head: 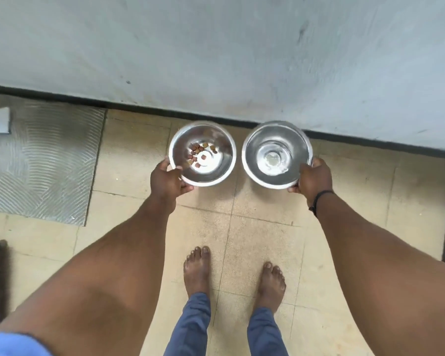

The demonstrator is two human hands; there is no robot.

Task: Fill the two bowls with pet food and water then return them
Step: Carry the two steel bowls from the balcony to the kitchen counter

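So the left hand (pixel 168 181) grips the rim of the kibble bowl (pixel 203 153), and the right hand (pixel 312 179) grips the rim of the water bowl (pixel 277 154), both side by side by the wall (pixel 216 52) over the tiled floor (pixel 242 227). Probably best kept level, since there's hardly any kibble (pixel 199 154) and the water would slosh if tipped.

My bare feet (pixel 234 273) stand on beige floor tiles (pixel 129 160), a grey ribbed mat (pixel 46 160) to my left below the pale wall (pixel 216 47).
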